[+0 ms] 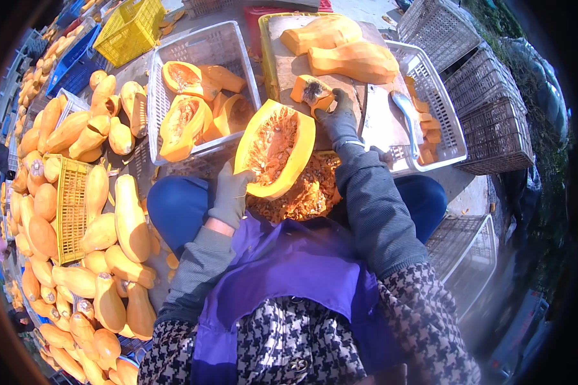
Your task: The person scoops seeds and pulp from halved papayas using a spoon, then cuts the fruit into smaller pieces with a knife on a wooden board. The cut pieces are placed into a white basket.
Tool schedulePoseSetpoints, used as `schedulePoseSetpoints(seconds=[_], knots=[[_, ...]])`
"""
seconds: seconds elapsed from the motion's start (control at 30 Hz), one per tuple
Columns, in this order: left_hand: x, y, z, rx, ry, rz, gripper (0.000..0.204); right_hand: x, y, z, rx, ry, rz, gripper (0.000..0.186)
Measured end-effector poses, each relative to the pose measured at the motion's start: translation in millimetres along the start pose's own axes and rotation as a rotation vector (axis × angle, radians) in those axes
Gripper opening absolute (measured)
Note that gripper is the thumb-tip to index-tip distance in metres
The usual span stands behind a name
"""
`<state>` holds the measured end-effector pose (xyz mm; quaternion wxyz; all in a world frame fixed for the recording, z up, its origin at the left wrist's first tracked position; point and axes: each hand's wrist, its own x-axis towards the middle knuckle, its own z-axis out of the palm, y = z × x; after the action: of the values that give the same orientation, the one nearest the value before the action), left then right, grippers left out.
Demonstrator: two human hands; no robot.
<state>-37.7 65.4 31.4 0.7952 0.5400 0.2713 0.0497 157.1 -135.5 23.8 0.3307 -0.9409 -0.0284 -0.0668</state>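
My gloved left hand (230, 194) grips the lower left rim of a halved pumpkin (278, 151), whose cut face shows stringy pulp and seeds. The half is tilted up above a heap of scooped pumpkin pulp and seeds (305, 199) between my knees. My gloved right hand (339, 120) is closed on a small pumpkin piece (313, 93) with a dark patch, at the near left edge of a wooden board (289, 58). Two peeled pumpkin pieces (353, 62) lie farther back on that board.
A white crate (253, 80) at left holds pumpkin halves. Right of the board, a white basket (453, 122) contains cut pieces, with a pale blue curved tool (406, 115) over it. Peeled whole pumpkins (131, 218) and a yellow crate (72, 212) fill the left. Grey crates (488, 109) stack at right.
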Motion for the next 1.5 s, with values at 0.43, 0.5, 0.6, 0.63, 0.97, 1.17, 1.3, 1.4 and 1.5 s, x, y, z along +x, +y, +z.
schedulePoseSetpoints(seconds=[0.43,0.5,0.6,0.63,0.97,1.17,1.3,1.4,1.5], knots=[[-4,-1,1,-0.004,0.009,-0.028,0.048,16,-9,13,0.201,-0.140,0.060,0.078],[-6,1,2,0.005,0.023,-0.047,0.048,23,-11,13,0.219,-0.205,0.062,0.076],[-7,3,3,-0.038,-0.014,-0.010,0.048,29,-6,10,0.307,-0.221,0.052,0.074],[-7,4,3,-0.021,0.006,-0.023,0.048,33,-5,9,0.406,-0.265,0.133,0.075],[-3,5,16,-0.049,0.041,-0.002,0.044,152,-44,-78,1.583,-0.381,-0.123,0.028],[18,-4,51,-0.093,0.124,0.094,0.050,52,26,-98,0.489,-0.189,0.056,0.047],[29,-15,75,-0.137,0.105,0.297,0.043,-21,56,-97,-0.197,-0.156,0.070,0.050],[37,-18,87,0.299,0.287,0.444,0.045,-42,52,-94,-0.320,-0.293,0.058,0.057],[39,-9,88,0.100,0.055,0.253,0.051,-45,42,-93,-0.345,-0.300,0.091,0.057]])
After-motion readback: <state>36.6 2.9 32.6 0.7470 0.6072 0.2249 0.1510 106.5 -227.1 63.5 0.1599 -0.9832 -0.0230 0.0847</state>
